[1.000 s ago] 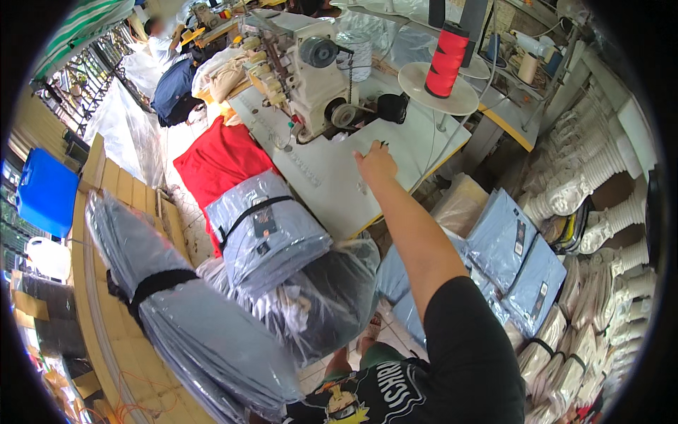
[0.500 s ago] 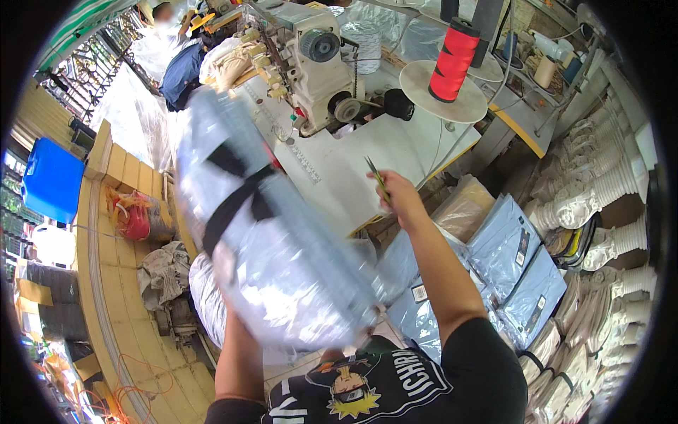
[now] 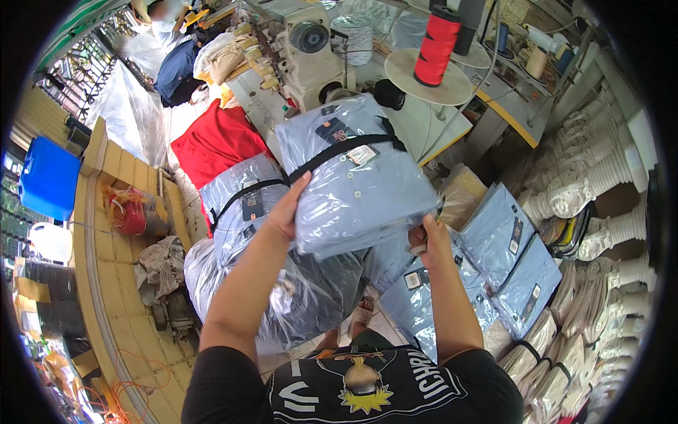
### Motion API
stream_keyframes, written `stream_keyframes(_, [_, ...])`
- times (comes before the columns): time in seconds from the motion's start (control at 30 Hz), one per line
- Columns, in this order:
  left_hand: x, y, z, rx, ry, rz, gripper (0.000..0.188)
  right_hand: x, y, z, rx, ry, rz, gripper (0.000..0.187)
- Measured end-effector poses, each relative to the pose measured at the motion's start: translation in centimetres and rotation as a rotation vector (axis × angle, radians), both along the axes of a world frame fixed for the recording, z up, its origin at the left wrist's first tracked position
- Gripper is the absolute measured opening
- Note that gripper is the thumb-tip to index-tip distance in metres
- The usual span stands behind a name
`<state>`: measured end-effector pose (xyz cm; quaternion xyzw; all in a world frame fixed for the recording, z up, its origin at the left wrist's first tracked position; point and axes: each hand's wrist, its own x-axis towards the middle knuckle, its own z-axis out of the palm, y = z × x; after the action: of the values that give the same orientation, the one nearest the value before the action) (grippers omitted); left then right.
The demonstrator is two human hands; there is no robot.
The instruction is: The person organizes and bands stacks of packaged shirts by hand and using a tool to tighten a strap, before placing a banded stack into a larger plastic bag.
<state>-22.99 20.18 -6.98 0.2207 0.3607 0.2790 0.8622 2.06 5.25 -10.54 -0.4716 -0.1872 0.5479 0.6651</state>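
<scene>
A stack of light-blue folded shirts point(image 3: 381, 180) in clear plastic, tied with a black band, is held up in front of me. My left hand point(image 3: 289, 212) grips its left edge, thumb on top. At its lower right corner is my right hand point(image 3: 432, 239), fingers closed; a dark bit of the thread snips point(image 3: 440, 205) shows above them, the rest hidden. Left of the held stack lies another banded blue shirt bundle point(image 3: 247, 201), next to red cloth point(image 3: 212, 138).
A sewing machine point(image 3: 300, 46) stands on the table ahead, with a red thread cone point(image 3: 436, 53) on a round holder. Wrapped blue shirts point(image 3: 498, 237) lie at my right beside stacked white pieces point(image 3: 565, 201). A large clear plastic sack point(image 3: 311, 300) sits below the stack. Another person point(image 3: 164, 28) is far left.
The shirt stack, blurred and steeply tilted at left before, has swung right and now faces up. My right hand has come down from over the table to its corner. The red cloth is uncovered.
</scene>
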Motion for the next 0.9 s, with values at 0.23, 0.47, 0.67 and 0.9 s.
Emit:
stream_keyframes(0.23, [0.8, 10.5, 2.8, 0.13, 0.398, -0.523, 0.051, -3.4, -1.5, -2.2, -0.007, -0.046, 0.319, 0.038])
stream_keyframes(0.47, [3.6, 16.6, -1.1, 0.233, 0.541, -0.754, 0.051, -6.6, 1.2, -4.3, -0.228, -0.021, 0.37, 0.038])
stream_keyframes(0.67, [6.9, 19.1, 1.2, 0.468, 0.766, -0.976, 0.076, -9.9, 2.8, -3.4, -0.266, -0.39, 0.207, 0.044])
stream_keyframes(0.9, [6.6, 22.1, -0.9, 0.649, 0.885, -0.962, 0.093, -10.7, 5.5, -3.7, -0.236, -0.541, 0.233, 0.047])
